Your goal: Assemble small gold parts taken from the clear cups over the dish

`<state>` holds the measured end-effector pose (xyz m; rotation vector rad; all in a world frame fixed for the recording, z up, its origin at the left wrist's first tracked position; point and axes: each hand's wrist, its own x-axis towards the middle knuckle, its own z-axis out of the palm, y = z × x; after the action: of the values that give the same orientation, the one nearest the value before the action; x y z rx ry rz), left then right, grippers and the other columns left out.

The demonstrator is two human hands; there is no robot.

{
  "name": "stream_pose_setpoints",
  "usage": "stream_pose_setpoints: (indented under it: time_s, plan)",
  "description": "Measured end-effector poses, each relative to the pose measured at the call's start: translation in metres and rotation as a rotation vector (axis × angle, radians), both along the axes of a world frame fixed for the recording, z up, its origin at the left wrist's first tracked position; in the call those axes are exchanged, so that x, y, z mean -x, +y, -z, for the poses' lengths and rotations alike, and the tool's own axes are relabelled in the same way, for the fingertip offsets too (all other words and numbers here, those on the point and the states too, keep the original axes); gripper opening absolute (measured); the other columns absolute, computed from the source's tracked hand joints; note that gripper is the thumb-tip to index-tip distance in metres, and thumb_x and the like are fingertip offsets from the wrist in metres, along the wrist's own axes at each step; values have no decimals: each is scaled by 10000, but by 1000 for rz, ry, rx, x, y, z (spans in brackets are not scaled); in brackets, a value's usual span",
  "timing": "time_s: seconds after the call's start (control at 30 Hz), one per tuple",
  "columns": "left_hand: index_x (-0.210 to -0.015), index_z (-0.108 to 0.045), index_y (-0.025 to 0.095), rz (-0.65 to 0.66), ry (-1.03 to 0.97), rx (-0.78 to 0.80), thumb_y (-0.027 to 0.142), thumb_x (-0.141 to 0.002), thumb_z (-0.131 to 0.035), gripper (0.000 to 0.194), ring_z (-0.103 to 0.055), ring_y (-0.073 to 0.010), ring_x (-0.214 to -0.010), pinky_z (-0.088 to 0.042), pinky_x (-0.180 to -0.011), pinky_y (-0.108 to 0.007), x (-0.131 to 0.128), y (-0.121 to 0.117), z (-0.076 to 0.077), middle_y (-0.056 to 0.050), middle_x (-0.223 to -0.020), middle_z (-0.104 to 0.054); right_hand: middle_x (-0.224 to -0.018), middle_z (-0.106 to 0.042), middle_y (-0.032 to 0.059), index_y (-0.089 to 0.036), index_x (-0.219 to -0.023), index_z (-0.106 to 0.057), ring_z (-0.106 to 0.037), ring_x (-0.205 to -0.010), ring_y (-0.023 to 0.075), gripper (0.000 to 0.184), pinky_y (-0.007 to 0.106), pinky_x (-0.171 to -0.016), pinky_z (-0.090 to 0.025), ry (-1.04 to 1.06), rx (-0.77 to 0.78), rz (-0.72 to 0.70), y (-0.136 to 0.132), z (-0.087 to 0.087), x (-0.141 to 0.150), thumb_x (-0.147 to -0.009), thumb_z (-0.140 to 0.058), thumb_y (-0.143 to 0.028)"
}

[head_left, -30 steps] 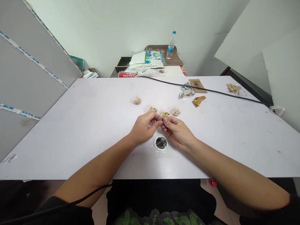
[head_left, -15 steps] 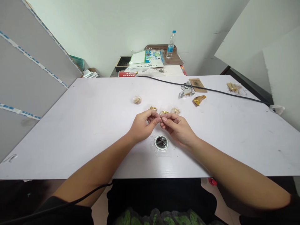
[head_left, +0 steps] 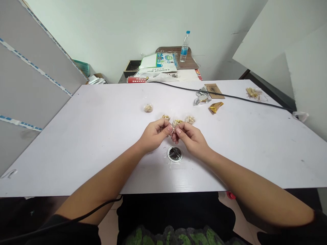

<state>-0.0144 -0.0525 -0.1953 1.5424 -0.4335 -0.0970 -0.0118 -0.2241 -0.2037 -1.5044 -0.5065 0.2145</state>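
Note:
My left hand and my right hand meet fingertip to fingertip above the white table, both pinched closed. Whatever lies between the fingers is too small to make out. Just beyond them sit a small clear container of gold-coloured pieces, a similar gold-filled container and one with pale pieces. Another container of pale, stick-like pieces stands farther left. Below my hands, a round white-rimmed dish with a dark middle lies on the table with clear film about it.
A black cable crosses the table's far side. Near it lie silver foil packaging, a brown card, a gold foil piece and a bag of gold-coloured pieces. Behind the table stands a water bottle on a brown tray.
My fingertips have shifted slightly, with a little more gap showing between the two hands. The whole view has moved a bit; the table things stay in place.

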Motion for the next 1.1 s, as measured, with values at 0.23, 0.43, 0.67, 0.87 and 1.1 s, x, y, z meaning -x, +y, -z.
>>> stream_pose_setpoints:
  time_s: [0.23,0.43,0.67,0.87,1.1]
  plan:
    - [-744,-505,133,73,77,84,425,-918,-614,357,-668,-137,-660,-519,-668,-268,2,-3,-1,-16,-661,-619,-714,-607,33,-186,-791,-496,-559,-642,131,393,294,-601,-482,-133,56,5,-1,6,0,-972,-458,-532]
    - [-725,-532,128,32,38,115,420,-904,-632,357,-662,-128,-623,-543,-637,-263,5,-6,-2,-26,-658,-638,-661,-570,13,-187,-767,-490,-533,-582,111,386,260,-560,-452,-212,77,22,0,6,3,-991,-434,-495]
    - [-679,-517,124,15,9,112,409,-892,-650,380,-660,-128,-604,-551,-603,-258,7,-8,-1,-16,-624,-610,-658,-567,11,-187,-757,-492,-517,-577,108,378,264,-571,-422,-253,65,59,4,7,7,-1005,-422,-464]
    - [-668,-512,130,16,-21,92,441,-894,-637,404,-656,-124,-606,-547,-606,-255,8,-8,-3,-24,-634,-621,-664,-556,5,-189,-760,-480,-503,-592,108,375,268,-583,-411,-253,62,66,5,9,7,-1016,-400,-450]
    - [-684,-516,130,23,-16,109,416,-905,-629,379,-660,-124,-619,-551,-622,-264,7,-8,-1,-23,-655,-626,-671,-550,2,-192,-765,-472,-499,-598,109,377,270,-589,-409,-255,57,68,4,11,7,-1021,-386,-455]
